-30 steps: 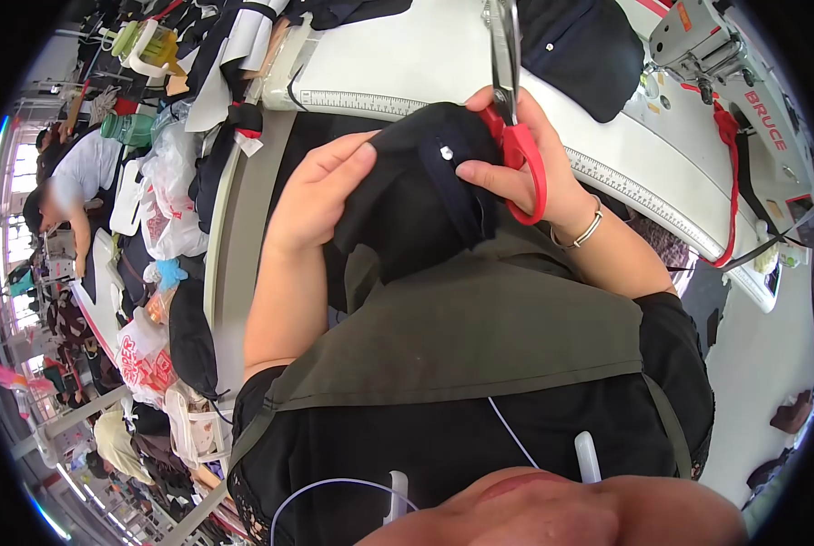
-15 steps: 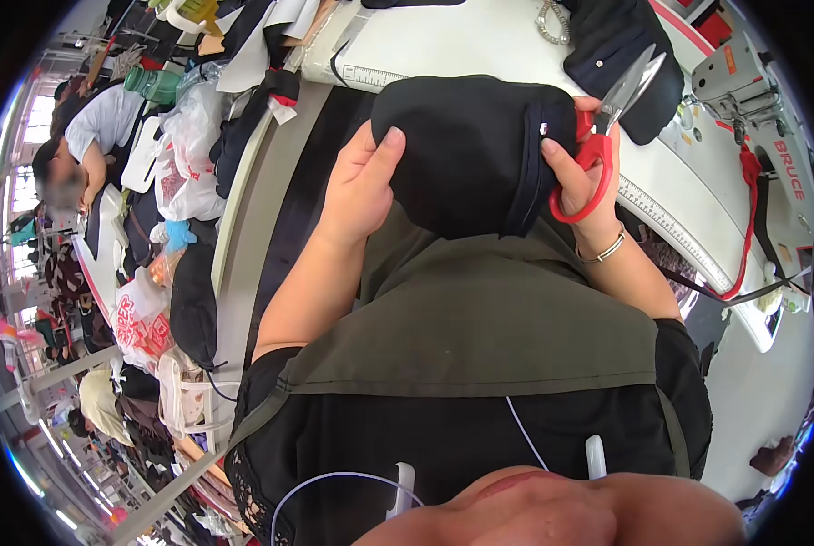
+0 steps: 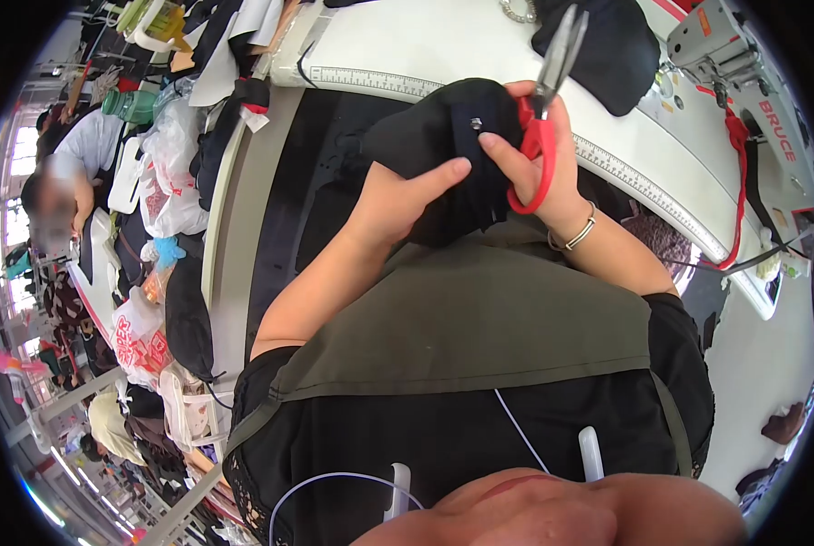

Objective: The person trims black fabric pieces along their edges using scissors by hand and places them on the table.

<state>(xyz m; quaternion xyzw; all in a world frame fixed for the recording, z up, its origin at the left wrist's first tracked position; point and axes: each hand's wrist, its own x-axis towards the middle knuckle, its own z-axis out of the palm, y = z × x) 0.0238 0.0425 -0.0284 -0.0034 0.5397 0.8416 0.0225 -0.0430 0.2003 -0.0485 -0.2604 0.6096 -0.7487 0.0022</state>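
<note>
A black cloth piece [image 3: 425, 123] with a dark band and a small shiny button-like spot hangs between my two hands, above my lap. My left hand [image 3: 402, 196] grips its lower left side, thumb on top and pointing at the band. My right hand [image 3: 548, 164] pinches the right edge beside the shiny spot and also holds the red-handled scissors [image 3: 540, 136], whose blades point up and away from the cloth. Another dark cloth piece [image 3: 607, 55] lies on the white table just beyond the scissors.
A white sewing machine [image 3: 743, 100] stands at the right. A measuring tape strip [image 3: 370, 82] runs along the white table's near edge. Plastic bags [image 3: 170, 182] and dark fabrics lie at the left, where another person [image 3: 84, 150] bends over a table.
The cloth, held flat and wide half a second ago, is now bunched. My left hand has come in closer to the band, and the scissors have moved left with my right hand.
</note>
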